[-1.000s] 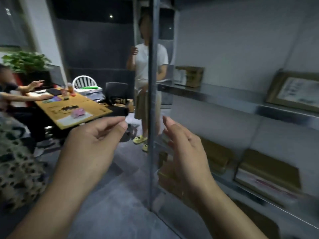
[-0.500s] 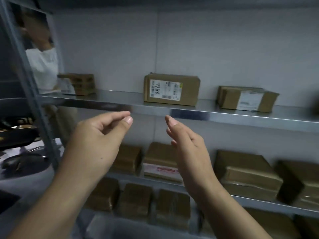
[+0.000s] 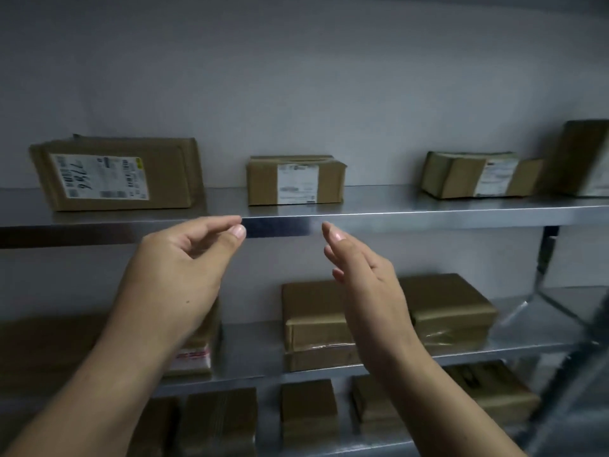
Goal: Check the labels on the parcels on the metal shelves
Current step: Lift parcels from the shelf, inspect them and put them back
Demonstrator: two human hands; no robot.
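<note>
Both hands hover just in front of the top shelf point(image 3: 428, 214), holding nothing. The left hand point(image 3: 184, 268) has loosely curled fingers with the thumb near the forefinger, and the right hand point(image 3: 365, 282) has straight fingers.

The light is dim, and the parcels below the top shelf show only plain brown tops. Their labels could be missed unless each is turned, and a careless pull might nudge a neighbour off the edge.

Count:
- **Hands:** two.
- **Directly below the top shelf:** at least three parcels, partly hidden by the arms.
- **Lower again:** about four, blurred.
- **On the top shelf:** four, all labelled: the left parcel point(image 3: 115, 174), middle parcel point(image 3: 295, 181), right parcel point(image 3: 474, 176) and a cut-off parcel point(image 3: 583, 156).
</note>
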